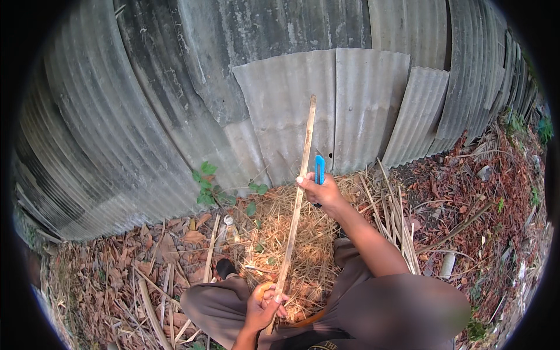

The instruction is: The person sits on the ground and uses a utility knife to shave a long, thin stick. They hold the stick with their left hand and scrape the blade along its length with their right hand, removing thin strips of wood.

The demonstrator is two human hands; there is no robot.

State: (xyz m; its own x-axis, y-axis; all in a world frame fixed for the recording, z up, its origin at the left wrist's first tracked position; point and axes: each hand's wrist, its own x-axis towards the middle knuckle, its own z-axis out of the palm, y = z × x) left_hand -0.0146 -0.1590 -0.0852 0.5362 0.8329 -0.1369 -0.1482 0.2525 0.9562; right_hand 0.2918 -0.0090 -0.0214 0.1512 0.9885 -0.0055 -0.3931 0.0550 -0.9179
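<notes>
A long, thin strip of wood or bamboo (302, 181) slants up from my lap toward the metal wall. My left hand (262, 308) is closed round its lower end, and something orange (266, 290) shows at those fingers. Farther up the strip, my right hand (324, 192) grips a blue snap-off utility knife (319, 169), its tip pointing away from me. The right thumb rests against the strip. Whether the blade touches the wood I cannot tell.
Corrugated sheets (291, 93) stand ahead as a wall. Pale shavings (303, 239) cover the ground between my legs. More strips (399, 224) lie at the right and others (154, 312) at the left. A clear bottle (229, 230) stands near my foot, beside a green plant (205, 185).
</notes>
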